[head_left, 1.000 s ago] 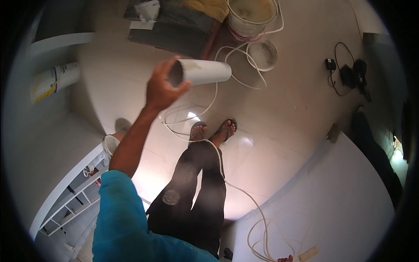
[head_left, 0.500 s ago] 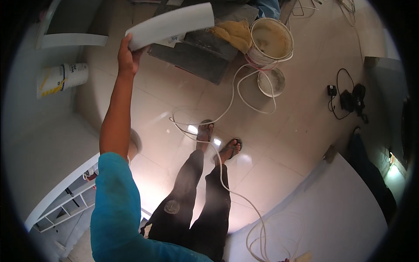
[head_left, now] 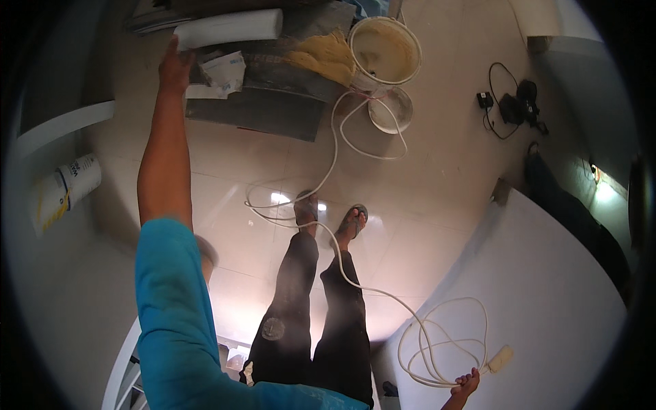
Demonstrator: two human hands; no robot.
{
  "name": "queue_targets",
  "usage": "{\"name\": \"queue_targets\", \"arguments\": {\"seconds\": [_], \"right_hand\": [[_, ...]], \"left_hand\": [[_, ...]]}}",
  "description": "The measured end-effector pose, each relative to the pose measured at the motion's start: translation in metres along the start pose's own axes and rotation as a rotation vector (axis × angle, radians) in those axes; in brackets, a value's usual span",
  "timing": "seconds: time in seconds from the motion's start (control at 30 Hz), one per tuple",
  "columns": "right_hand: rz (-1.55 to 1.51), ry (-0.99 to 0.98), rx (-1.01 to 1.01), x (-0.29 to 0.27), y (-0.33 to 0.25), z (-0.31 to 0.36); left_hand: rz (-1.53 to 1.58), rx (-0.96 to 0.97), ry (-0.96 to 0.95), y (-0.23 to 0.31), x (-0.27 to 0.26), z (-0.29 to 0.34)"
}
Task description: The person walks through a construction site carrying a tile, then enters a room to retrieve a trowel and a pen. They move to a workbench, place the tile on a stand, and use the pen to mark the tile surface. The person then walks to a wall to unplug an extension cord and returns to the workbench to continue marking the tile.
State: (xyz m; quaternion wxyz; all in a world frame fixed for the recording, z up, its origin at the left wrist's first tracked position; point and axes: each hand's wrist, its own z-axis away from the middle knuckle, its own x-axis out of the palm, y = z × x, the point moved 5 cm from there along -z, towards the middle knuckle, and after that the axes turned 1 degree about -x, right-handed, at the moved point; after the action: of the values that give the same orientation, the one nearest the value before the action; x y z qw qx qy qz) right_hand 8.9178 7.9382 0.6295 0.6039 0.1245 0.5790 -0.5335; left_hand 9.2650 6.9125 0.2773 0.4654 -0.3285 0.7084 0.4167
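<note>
- Upper left: the left hand [head_left: 176, 72] has its fingers at the left end of a smooth white cylindrical tube [head_left: 229, 29]; how tightly they close, I cannot tell;
- the tube shows against flat dark-grey boards [head_left: 256, 113]; one-ended support could let it tip or roll;
- Centre: a long white flexible cable [head_left: 391, 295] loops by the sandalled feet [head_left: 352, 222]; a step could snag it;
- Lower right: the right hand [head_left: 466, 384] curls its fingers closed around cable coils, beside a cream oblong block [head_left: 501, 359].

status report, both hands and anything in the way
Left hand at end of white tube, grip unclear. Right hand holding white cable. Cable slack crossing in front of left leg.
</note>
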Motion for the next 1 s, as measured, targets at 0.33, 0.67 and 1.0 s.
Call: {"name": "queue_targets", "arguments": {"seconds": [0.33, 0.67, 1.0], "right_hand": [[-0.062, -0.081, 0.206, -0.021, 0.052, -0.004], [0.089, 0.199, 0.213, -0.037, 0.063, -0.023], [0.125, 0.090, 0.152, -0.053, 0.124, -0.052]], "left_hand": [[0.699, -0.387, -0.877, 0.238, 0.093, 0.313], [0.050, -1.062, -0.730, 0.232, 0.380, 0.399], [0.280, -0.714, -0.722, 0.297, 0.318, 0.371]]}}
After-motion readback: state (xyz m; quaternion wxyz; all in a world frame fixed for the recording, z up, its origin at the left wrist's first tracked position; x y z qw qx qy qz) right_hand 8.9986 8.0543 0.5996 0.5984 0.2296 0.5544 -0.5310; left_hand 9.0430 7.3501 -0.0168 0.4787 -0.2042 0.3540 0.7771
